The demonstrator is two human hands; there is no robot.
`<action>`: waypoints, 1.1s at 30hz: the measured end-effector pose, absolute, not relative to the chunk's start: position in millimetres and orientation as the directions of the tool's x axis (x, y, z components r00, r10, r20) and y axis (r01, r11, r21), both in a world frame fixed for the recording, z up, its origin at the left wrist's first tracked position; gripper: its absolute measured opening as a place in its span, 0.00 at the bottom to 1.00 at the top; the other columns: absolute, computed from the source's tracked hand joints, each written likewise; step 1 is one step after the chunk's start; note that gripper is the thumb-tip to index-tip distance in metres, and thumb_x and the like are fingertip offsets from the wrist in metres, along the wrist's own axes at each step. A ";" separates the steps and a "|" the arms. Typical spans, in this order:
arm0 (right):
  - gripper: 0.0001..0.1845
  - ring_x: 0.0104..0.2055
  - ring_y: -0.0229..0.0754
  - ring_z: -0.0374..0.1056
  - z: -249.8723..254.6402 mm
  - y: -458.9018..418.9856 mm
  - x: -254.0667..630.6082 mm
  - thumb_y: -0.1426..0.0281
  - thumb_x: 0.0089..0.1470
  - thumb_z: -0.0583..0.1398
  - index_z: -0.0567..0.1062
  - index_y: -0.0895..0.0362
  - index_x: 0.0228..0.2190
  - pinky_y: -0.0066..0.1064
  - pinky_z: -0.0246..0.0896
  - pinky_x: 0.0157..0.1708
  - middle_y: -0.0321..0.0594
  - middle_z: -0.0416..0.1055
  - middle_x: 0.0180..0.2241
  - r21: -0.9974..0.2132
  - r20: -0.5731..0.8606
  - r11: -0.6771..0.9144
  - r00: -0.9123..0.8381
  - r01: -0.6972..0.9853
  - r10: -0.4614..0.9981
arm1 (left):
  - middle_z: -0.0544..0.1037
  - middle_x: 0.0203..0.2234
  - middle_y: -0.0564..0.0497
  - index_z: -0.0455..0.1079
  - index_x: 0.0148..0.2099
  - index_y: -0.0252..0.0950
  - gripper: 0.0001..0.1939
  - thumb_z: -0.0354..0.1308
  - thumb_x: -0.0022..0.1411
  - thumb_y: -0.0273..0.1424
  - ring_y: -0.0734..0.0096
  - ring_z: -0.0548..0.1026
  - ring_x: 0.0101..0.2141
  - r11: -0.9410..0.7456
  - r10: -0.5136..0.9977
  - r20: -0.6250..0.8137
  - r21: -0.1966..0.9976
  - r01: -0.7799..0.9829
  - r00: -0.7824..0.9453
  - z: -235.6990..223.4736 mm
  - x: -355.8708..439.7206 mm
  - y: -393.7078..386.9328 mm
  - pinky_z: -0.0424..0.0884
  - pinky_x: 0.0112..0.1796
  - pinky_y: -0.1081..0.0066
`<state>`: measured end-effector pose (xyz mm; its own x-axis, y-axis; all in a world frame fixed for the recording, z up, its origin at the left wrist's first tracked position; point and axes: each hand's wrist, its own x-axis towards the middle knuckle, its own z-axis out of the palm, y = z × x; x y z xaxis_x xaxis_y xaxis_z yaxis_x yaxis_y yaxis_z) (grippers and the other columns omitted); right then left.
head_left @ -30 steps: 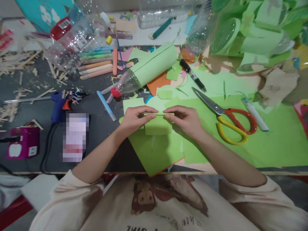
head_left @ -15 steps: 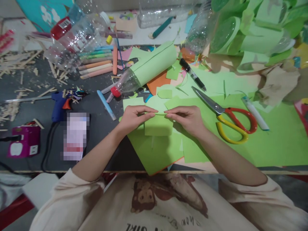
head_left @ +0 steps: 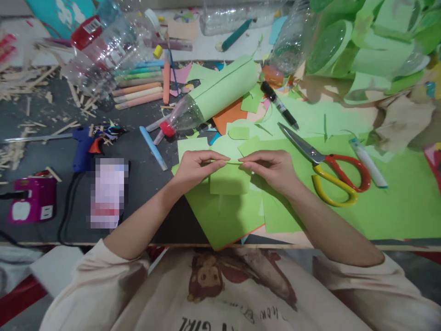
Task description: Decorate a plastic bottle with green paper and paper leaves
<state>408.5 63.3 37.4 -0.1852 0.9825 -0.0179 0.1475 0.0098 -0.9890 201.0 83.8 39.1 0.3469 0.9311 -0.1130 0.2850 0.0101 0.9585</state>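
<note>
Between my two hands is a small light-green piece of paper (head_left: 230, 180), its top edge folded or rolled into a narrow strip. My left hand (head_left: 198, 169) pinches that edge at its left end between thumb and fingers. At the other end my right hand (head_left: 272, 170) pinches the same edge, with a short gap between the two sets of fingertips. Below lie larger green paper sheets (head_left: 237, 230). Scissors (head_left: 319, 158) with red and yellow handles lie open to the right of my right hand. Just beyond my hands rests a plastic bottle wrapped in green paper (head_left: 225, 87).
A blue glue gun (head_left: 82, 149), a phone (head_left: 108, 193) and a purple box (head_left: 32, 200) lie at left. Several felt pens (head_left: 139, 89) and clear bottles (head_left: 113, 50) stand behind. A black marker (head_left: 279, 105) lies near the scissors. Green-papered bottles (head_left: 375, 50) crowd the back right.
The view has shifted slightly, so things on the right sit a little further right. Both hands keep their pinch on the paper's edge, which looks slightly thinner now.
</note>
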 end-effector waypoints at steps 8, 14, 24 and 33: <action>0.06 0.31 0.40 0.76 36.6 59.5 402.8 0.65 0.50 0.65 0.82 0.54 0.28 0.30 0.70 0.32 0.39 0.81 0.29 -0.974 0.000 0.055 -0.238 0.221 0.971 | 0.84 0.32 0.51 0.79 0.34 0.37 0.10 0.60 0.59 0.36 0.72 0.80 0.33 -0.183 0.888 0.007 0.923 0.338 0.461 37.5 203.4 82.1 0.72 0.35 0.79; 0.07 0.31 0.41 0.76 36.4 60.6 403.7 0.66 0.49 0.65 0.82 0.55 0.28 0.31 0.70 0.33 0.40 0.82 0.30 -0.974 -0.038 0.020 -0.252 0.225 0.967 | 0.84 0.33 0.51 0.78 0.35 0.37 0.10 0.60 0.59 0.37 0.71 0.81 0.35 -0.186 0.899 0.014 0.917 0.354 0.437 40.5 202.4 81.9 0.73 0.37 0.78; 0.06 0.29 0.41 0.74 35.8 62.0 403.9 0.65 0.48 0.66 0.82 0.54 0.26 0.32 0.68 0.30 0.39 0.81 0.29 -0.974 -0.024 0.018 -0.184 0.224 0.983 | 0.84 0.34 0.49 0.81 0.37 0.39 0.13 0.61 0.58 0.41 0.66 0.81 0.36 -0.055 0.911 -0.087 0.943 0.327 0.403 41.9 201.2 82.6 0.75 0.40 0.74; 0.07 0.27 0.40 0.72 36.0 63.6 405.2 0.64 0.49 0.66 0.81 0.55 0.24 0.31 0.66 0.28 0.38 0.79 0.25 -0.981 -0.011 0.024 -0.182 0.192 0.983 | 0.84 0.35 0.47 0.81 0.39 0.39 0.14 0.63 0.56 0.42 0.66 0.81 0.37 0.007 0.900 -0.126 0.962 0.274 0.417 41.4 199.2 86.0 0.75 0.39 0.73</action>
